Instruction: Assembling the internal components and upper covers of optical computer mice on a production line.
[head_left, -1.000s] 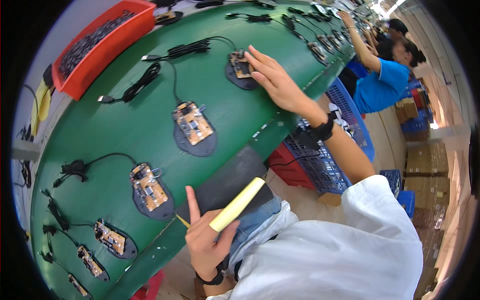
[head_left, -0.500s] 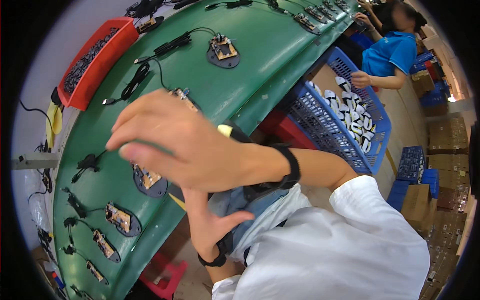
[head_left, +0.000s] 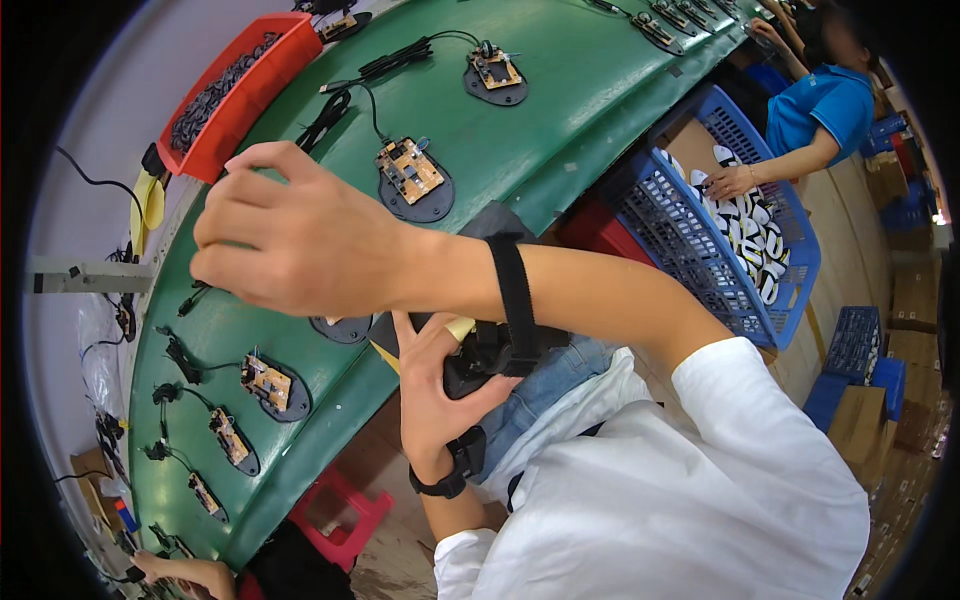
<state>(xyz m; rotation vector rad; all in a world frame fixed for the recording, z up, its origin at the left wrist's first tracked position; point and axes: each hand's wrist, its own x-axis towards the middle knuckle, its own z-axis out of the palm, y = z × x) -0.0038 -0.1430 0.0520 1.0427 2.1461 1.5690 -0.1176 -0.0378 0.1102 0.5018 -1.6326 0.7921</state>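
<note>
Evidently, the right hand hangs over a partly hidden base

The right hand is left of centre in the frame, back upward and fingers bent. The fingertips are turned out of sight, so I cannot tell how far apart they are or whether they grip anything. The partly hidden base, dark and rounded, lies to their lower right, below the right wrist in the frame. Only its rounded end shows; judging by its neighbours, its long axis slants from upper left to lower right. The left hand is nearer to that end, just right of it, thumb spread wide from the index finger and no part visible in its grasp; a yellow strip shows at one finger.

The green tabletop curves from lower left to upper right. One base with a circuit board sits in view above the right wrist; three more line the lower left. A red bin of small dark parts stands at upper left, and a blue crate of white-and-black shells at right, a co-worker's hand over them.
</note>
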